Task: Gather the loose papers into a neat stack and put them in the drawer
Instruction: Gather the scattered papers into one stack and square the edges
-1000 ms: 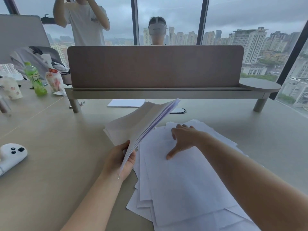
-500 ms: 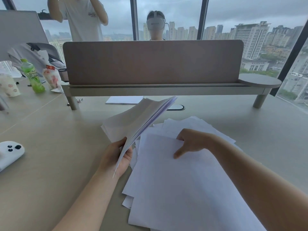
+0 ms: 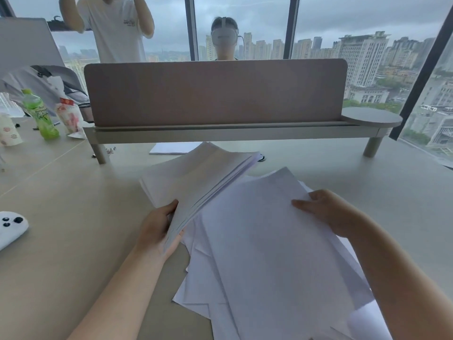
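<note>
Desk [image 3: 61, 241]: bottle [image 3: 40, 115], controller [image 3: 11, 228] flank papers [image 3: 269, 253].

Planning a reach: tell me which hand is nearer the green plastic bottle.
Left. The left hand holds the paper stack, right of the green plastic bottle; the right hand is farther right.

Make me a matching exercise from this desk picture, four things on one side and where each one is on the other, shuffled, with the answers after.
Things:
1. green bottle
2. gathered stack of papers
3. white controller
4. loose sheet

Places:
A. pinched at its edge by the right hand
B. far left of the desk, standing upright
C. held up in the left hand
D. left edge of the desk, lying flat

Pairs: 1-B, 2-C, 3-D, 4-A
</note>
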A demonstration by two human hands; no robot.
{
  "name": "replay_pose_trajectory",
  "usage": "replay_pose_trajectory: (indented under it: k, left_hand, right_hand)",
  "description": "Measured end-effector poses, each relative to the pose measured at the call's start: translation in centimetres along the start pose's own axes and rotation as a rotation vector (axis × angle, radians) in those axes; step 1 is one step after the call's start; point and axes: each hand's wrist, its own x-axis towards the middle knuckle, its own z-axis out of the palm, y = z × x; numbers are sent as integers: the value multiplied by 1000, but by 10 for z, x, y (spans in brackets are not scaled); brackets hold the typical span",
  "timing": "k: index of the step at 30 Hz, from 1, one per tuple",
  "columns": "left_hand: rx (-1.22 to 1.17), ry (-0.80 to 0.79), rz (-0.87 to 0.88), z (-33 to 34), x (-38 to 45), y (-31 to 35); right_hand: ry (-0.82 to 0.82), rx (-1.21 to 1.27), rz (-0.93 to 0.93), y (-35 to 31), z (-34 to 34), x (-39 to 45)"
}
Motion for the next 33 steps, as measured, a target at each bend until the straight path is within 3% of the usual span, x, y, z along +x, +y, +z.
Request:
replay_pose_trajectory:
  k: [6, 9, 11, 16, 21, 29, 33]
  left_hand:
    - [23, 10, -33, 7, -2, -14]
    - [35, -58, -66, 8, -4, -21]
    - [97, -8, -68, 7, -4, -23]
    - [244, 48, 50, 20, -18, -34]
    - [304, 42, 160, 20, -15, -31]
    - [509, 19, 174, 19, -5, -22]
    - [621, -84, 232, 25, -17, -37]
  right_hand:
    - [-41, 146, 126, 8, 3, -18]
    - [-93, 152, 119, 4, 14, -21]
    - [-124, 149, 109, 0, 24, -26]
    - [-185, 106, 25, -3, 50, -34]
    - [-87, -4, -77, -7, 60, -41]
    - [28, 540, -10, -13, 33, -42]
    - [-31, 640, 11, -16, 38, -45]
